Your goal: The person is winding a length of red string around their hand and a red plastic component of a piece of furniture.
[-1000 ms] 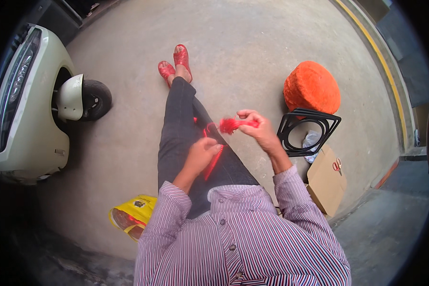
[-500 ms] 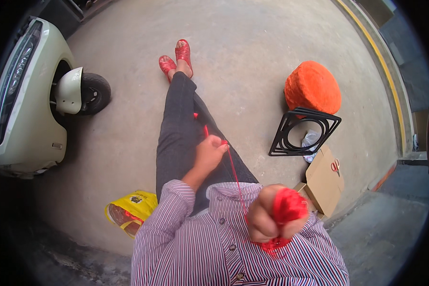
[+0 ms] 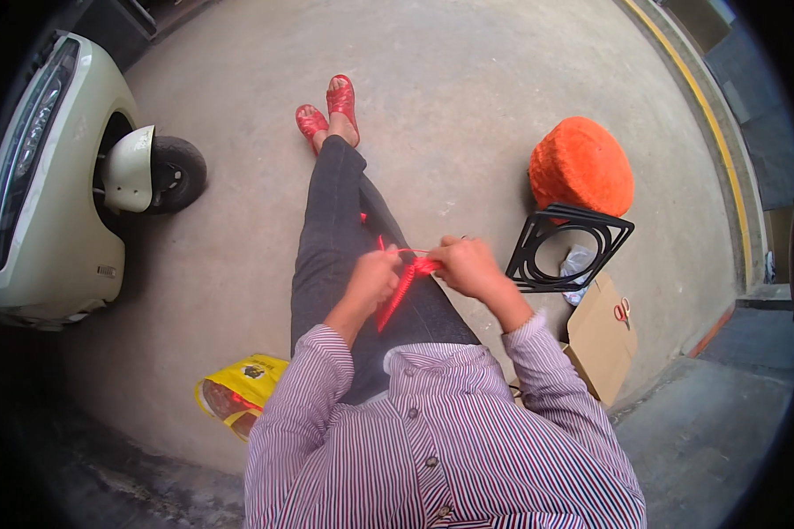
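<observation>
Over my thighs both hands work on a red knotted cord (image 3: 398,298), whose ridged, braid-like length hangs down between them. My left hand (image 3: 370,280) is closed, fingers pinched on a thin red strand that runs across to the right. Close beside it, my right hand (image 3: 470,264) grips the bunched upper end of the cord. A short red piece sticks up past the left fingers, and a small red bit shows farther up by my leg. How the strand passes through the bunch is too small to make out.
To the left are a pale vehicle (image 3: 57,194) with its wheel and a yellow bag (image 3: 260,374) holding red stuff. On the right stand an orange plush stool (image 3: 582,167), a black frame (image 3: 525,256), and a cardboard box (image 3: 602,339) with red-handled scissors (image 3: 622,310) on it.
My right hand has gone from near my chest out over my thighs, taking the red bundle beside my left hand. The long taut strand between the hands has become short. My left hand shifted slightly.
</observation>
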`<state>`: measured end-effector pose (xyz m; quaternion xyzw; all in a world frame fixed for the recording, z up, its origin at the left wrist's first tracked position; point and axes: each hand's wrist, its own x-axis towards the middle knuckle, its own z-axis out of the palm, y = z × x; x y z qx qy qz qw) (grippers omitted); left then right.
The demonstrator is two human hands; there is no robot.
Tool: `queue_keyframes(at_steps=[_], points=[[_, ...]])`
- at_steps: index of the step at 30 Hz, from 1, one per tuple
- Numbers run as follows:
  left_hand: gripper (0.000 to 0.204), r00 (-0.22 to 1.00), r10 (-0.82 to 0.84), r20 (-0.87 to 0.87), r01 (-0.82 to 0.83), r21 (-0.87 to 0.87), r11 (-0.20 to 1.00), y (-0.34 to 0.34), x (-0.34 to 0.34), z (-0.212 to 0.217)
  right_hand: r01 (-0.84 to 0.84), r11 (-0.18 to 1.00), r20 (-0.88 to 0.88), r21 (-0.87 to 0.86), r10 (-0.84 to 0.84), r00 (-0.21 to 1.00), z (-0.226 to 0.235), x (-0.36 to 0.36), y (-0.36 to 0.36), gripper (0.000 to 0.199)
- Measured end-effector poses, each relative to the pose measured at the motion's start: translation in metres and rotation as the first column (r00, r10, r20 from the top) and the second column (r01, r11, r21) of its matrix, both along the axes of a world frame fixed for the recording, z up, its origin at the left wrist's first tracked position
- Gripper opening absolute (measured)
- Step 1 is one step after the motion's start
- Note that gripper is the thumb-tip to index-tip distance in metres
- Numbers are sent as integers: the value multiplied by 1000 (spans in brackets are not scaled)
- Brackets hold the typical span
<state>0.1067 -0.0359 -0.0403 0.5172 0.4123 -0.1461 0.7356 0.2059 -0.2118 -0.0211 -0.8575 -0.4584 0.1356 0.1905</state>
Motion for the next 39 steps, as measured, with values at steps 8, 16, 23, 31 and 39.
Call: queue_keyframes(at_steps=[8, 16, 23, 31, 39], points=[[22, 949, 96, 301, -214, 391, 895, 11, 2, -9, 455, 812, -684, 366, -97, 723, -32, -11, 27, 26], [25, 948, 188, 256, -141, -193, 971, 3, 15, 30, 646, 620, -839, 446, 39, 543, -9, 17, 18, 26], [37, 985, 37, 170, -3, -197, 980, 1, -2, 0, 923, 258, -776, 286, 628, 65, -5, 73, -76, 24], [38, 979, 100, 176, -67, -185, 980, -8, -9, 10, 755, 655, -968, 20, -177, 179, -41, 1, -128, 27], [23, 641, -640, 424, -119, 879, 462, -38, -32, 51, 781, 623, -985, 36, 154, -77, -10, -51, -55, 35]])
